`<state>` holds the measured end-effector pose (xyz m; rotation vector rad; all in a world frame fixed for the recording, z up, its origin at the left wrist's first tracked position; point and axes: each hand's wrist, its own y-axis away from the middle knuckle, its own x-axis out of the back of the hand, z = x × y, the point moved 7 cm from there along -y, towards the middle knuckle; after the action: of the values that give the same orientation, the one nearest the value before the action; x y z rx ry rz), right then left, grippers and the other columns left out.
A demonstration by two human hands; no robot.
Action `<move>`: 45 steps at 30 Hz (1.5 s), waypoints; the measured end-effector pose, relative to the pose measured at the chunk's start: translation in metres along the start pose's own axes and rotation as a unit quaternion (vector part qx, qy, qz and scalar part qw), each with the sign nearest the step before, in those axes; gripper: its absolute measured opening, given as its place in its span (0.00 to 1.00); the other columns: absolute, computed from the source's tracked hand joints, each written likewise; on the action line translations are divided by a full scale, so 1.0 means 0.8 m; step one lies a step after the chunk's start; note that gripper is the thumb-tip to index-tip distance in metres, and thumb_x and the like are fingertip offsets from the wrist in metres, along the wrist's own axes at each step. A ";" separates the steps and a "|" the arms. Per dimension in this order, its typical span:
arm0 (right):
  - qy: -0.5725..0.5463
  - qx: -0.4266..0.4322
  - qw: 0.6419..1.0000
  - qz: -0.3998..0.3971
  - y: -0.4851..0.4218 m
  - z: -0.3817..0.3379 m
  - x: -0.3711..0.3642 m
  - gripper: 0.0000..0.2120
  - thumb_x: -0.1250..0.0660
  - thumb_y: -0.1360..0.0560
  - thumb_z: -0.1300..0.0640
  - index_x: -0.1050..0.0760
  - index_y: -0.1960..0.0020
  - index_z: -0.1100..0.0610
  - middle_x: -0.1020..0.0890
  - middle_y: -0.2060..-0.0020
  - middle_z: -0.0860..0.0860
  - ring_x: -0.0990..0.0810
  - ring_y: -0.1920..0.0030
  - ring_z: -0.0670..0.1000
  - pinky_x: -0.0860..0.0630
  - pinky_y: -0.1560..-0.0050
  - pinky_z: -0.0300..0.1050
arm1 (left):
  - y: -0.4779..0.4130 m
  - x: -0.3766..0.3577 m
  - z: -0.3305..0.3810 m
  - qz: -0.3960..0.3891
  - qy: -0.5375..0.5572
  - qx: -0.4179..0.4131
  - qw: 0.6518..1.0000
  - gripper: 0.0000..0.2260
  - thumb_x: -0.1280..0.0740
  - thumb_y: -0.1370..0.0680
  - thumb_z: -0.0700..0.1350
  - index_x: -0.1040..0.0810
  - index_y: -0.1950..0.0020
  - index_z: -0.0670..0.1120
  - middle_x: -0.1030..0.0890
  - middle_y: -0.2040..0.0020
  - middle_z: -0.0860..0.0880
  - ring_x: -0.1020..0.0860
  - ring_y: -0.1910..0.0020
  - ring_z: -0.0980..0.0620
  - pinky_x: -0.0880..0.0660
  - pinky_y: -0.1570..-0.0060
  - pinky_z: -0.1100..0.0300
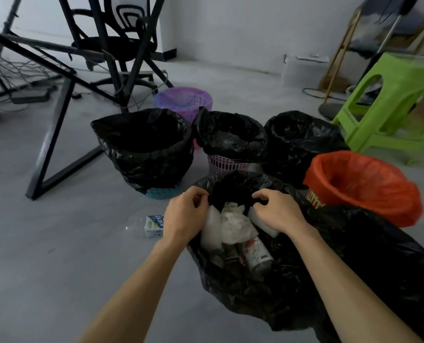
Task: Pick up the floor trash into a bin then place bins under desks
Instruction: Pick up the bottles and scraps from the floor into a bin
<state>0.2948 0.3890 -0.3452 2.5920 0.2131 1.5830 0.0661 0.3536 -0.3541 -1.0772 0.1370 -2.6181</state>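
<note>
Because the black trash bag [305, 280] lying near you on the floor is thin, soft film, it will likely sag, slip and perhaps tear under its load. Judging by that, gather a bunch of the rim rather than a single layer. The bag sits open at centre, glossy and crumpled, holding a white plastic wrapper [235, 224], a printed can [259, 253] and dark bottles. Your left hand [183, 214] and right hand [277, 211] both have fingers curled, pinching the bag's far rim at either side of the opening. Just left of your left hand, a small green-and-white carton [154, 225] and a clear crushed bottle [134, 224] lie on the grey floor; both look light. Farther off stand lined basket bins: a teal bin [161, 191] left, a pink bin [227, 165] centre, an orange-lined bin [364, 186] right. A black desk leg [55, 134] stands far left.
</note>
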 end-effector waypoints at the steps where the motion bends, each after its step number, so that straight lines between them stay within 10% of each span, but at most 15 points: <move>1: -0.001 0.010 1.000 0.002 -0.003 -0.005 -0.007 0.17 0.38 0.21 0.50 0.26 0.33 0.45 0.17 0.44 0.49 0.21 0.68 0.47 0.23 0.66 0.44 | -0.004 0.010 -0.011 0.024 0.005 0.013 1.000 0.06 0.35 0.20 0.49 0.19 0.48 0.54 0.18 0.63 0.57 0.21 0.65 0.56 0.20 0.64 0.51; 4: -0.010 0.064 0.997 0.033 -0.009 -0.031 -0.024 0.17 0.37 0.21 0.50 0.26 0.32 0.47 0.20 0.39 0.48 0.22 0.65 0.43 0.27 0.64 0.36 | -0.011 0.026 -0.052 0.058 0.021 0.055 0.997 0.06 0.36 0.20 0.50 0.19 0.48 0.54 0.18 0.60 0.57 0.20 0.61 0.56 0.23 0.63 0.55; 9: 0.015 0.173 0.981 0.086 -0.017 -0.117 -0.071 0.22 0.44 0.22 0.38 0.27 0.31 0.44 0.28 0.30 0.46 0.35 0.27 0.51 0.40 0.26 0.50 | -0.007 0.006 -0.168 -0.050 -0.138 0.105 0.984 0.12 0.37 0.21 0.46 0.21 0.39 0.50 0.22 0.41 0.47 0.24 0.40 0.46 0.26 0.47 0.53; 15: 0.100 0.158 0.982 0.001 -0.054 -0.161 -0.138 0.21 0.47 0.22 0.36 0.28 0.33 0.40 0.44 0.21 0.47 0.61 0.21 0.54 0.57 0.22 0.59 | -0.010 -0.010 -0.278 -0.218 -0.322 0.140 0.910 0.25 0.38 0.21 0.48 0.37 0.24 0.51 0.37 0.24 0.45 0.39 0.25 0.44 0.38 0.29 0.50; 19: 0.034 0.154 0.987 0.031 -0.053 -0.146 -0.153 0.10 0.46 0.24 0.42 0.29 0.51 0.43 0.43 0.22 0.46 0.62 0.21 0.50 0.55 0.23 0.61 | -0.033 -0.036 -0.302 -0.269 -0.352 0.123 0.888 0.32 0.36 0.22 0.47 0.45 0.20 0.50 0.47 0.20 0.43 0.50 0.21 0.41 0.47 0.24 0.42; 23: 0.034 0.156 0.986 0.040 -0.054 -0.152 -0.153 0.14 0.46 0.26 0.43 0.28 0.47 0.45 0.42 0.22 0.47 0.61 0.21 0.50 0.51 0.24 0.62 | -0.055 -0.072 -0.313 -0.307 -0.361 0.097 0.875 0.38 0.35 0.22 0.47 0.54 0.18 0.53 0.56 0.18 0.48 0.55 0.19 0.44 0.52 0.24 0.38; 36: 0.010 0.134 0.990 0.051 -0.051 -0.139 -0.148 0.10 0.43 0.24 0.46 0.28 0.45 0.47 0.43 0.21 0.48 0.60 0.21 0.50 0.51 0.24 0.64 | 0.028 -0.063 -0.320 -0.310 -0.465 0.119 0.821 0.26 0.31 0.26 0.57 0.31 0.31 0.51 0.23 0.35 0.51 0.24 0.35 0.48 0.33 0.37 0.53; 45: 0.056 0.121 0.989 -0.067 -0.046 -0.140 -0.142 0.25 0.54 0.20 0.35 0.36 0.26 0.37 0.51 0.20 0.44 0.63 0.21 0.50 0.54 0.24 0.64 | 0.002 0.083 -0.225 -0.159 -0.246 0.210 0.933 0.33 0.31 0.30 0.67 0.33 0.34 0.47 0.24 0.39 0.45 0.22 0.43 0.41 0.25 0.49 0.50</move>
<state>0.1411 0.4069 -0.3993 2.5936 0.6107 1.7542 -0.1039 0.3262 -0.4381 -1.6387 -0.7293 -2.3614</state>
